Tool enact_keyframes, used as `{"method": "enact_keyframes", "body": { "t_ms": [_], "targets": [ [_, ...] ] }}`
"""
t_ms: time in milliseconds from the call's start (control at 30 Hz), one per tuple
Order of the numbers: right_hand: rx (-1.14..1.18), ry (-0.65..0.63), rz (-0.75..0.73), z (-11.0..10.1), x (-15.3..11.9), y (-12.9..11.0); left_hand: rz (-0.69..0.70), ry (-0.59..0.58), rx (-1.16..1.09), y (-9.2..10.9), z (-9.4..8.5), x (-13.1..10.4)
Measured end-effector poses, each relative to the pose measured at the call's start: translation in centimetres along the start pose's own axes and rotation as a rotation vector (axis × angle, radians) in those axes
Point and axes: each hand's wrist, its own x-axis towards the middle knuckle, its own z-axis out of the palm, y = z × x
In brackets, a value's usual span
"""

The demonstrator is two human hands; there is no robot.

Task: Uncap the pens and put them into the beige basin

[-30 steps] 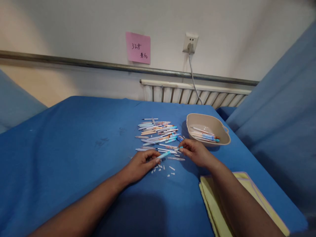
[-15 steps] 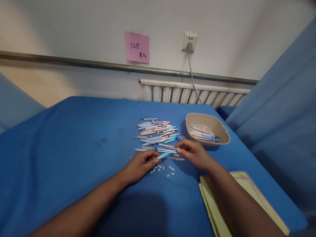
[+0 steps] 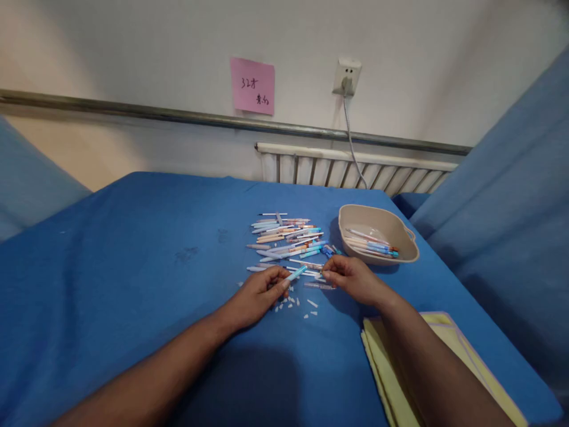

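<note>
My left hand [image 3: 261, 292] is closed on a turquoise pen barrel [image 3: 297, 273], which slants up to the right out of its fingers. Just to the right, my right hand [image 3: 352, 279] has thumb and fingertips pinched together; something small and pale may be at the tips, but I cannot make it out. Behind both hands lies a loose pile of pen parts [image 3: 278, 249] in pale blue, turquoise, orange and white. Thin white refills [image 3: 303, 272] lie close by the fingertips. Small white pointed pieces [image 3: 312, 303] are scattered in front on the cloth.
A beige plastic basin [image 3: 377, 214] with several pens [image 3: 372, 244] in it stands at the right. Nearer me, a folded yellow cloth [image 3: 377, 362] lies under my right forearm. Blue cloth [image 3: 133, 255] covers the table; a white radiator [image 3: 320, 169] runs behind it.
My right hand has come away from the pen's right end, leaving a gap between them. The turquoise barrel stays in my left hand. The view has shifted slightly.
</note>
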Motion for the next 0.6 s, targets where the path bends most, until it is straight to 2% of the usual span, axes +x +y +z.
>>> {"method": "enact_keyframes", "body": {
  "t_ms": [100,167,233,400,500,600],
  "targets": [
    [-0.207,0.021,-0.026,0.4,0.1,0.2,-0.043,-0.017,-0.123,-0.2,0.1,0.1],
    [-0.253,0.041,-0.042,0.4,0.1,0.4,-0.090,-0.020,-0.251,-0.4,0.2,0.1],
    [-0.194,0.046,-0.032,0.6,0.2,0.6,-0.139,-0.017,-0.395,-0.5,0.2,0.2],
    [0.130,0.012,0.014,1.1,0.3,0.4,-0.262,0.057,-0.674,-0.7,0.1,0.3],
    [0.202,0.002,0.018,1.4,0.2,0.1,-0.318,0.068,-0.753,-0.5,0.2,0.2],
    [0.201,-0.010,0.016,1.4,0.2,0.3,-0.316,0.053,-0.756,-0.3,0.3,0.1]
  ]
}}
